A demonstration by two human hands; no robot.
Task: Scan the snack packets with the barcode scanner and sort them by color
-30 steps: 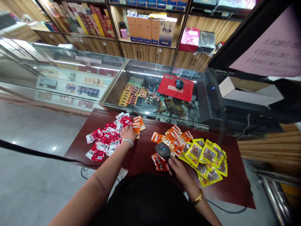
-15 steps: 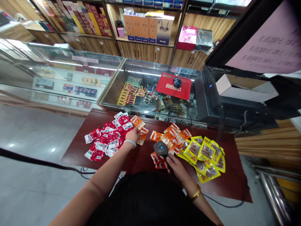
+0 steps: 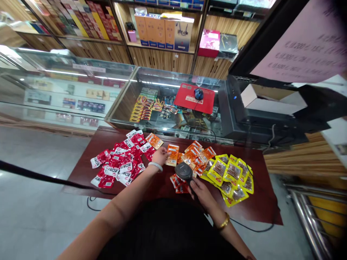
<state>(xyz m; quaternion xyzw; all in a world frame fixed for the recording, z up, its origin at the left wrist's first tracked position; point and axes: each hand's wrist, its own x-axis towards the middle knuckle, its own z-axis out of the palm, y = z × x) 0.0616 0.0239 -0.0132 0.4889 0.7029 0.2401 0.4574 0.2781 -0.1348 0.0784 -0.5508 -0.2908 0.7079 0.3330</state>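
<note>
My left hand pinches the edge of an orange snack packet over the dark red table. Closed round the handle of a black barcode scanner is my right hand; the scanner's head lies just right of and below that packet. Red-and-white snack packets are heaped at the left, with a single orange packet at their upper edge. Right of the left hand is a pile of orange packets, and a few darker orange-red packets sit below the scanner. Yellow packets overlap farther right.
Behind the table stands a glass display case with a red mouse pad and a mouse on top. A black monitor and till unit rise at the right. A cable hangs by the table's front edge.
My left hand has moved right, carrying an orange packet away from the red heap toward the scanner. The scanner stays in my right hand, and the whole view has shifted slightly.
</note>
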